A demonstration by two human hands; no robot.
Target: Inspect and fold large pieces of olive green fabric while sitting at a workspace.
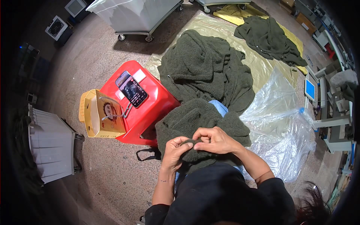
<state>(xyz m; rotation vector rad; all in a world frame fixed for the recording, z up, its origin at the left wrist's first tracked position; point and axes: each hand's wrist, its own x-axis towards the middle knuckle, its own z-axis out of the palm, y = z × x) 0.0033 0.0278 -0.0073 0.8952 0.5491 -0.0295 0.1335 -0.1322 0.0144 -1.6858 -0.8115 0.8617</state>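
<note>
A dark green knitted garment [195,117] lies bunched over my lap. Both my hands pinch one edge of it close to my body. My left hand [175,151] is closed on the fabric, thumb on top. Right beside it my right hand [215,141] grips the same fold, its thumb and index finger meeting near my left thumb. The fingertips almost touch, and whether anything small sits between them cannot be made out. Beyond the lap lies a large heap of the same dark green knitwear [206,63].
A red plastic stool [157,98] at the left carries a phone [132,89]. A yellow paper box [93,116] hangs at its side. Clear plastic sheeting [277,127] lies on the right, another green pile [268,39] farther back. Wheeled grey bins [137,17] stand around.
</note>
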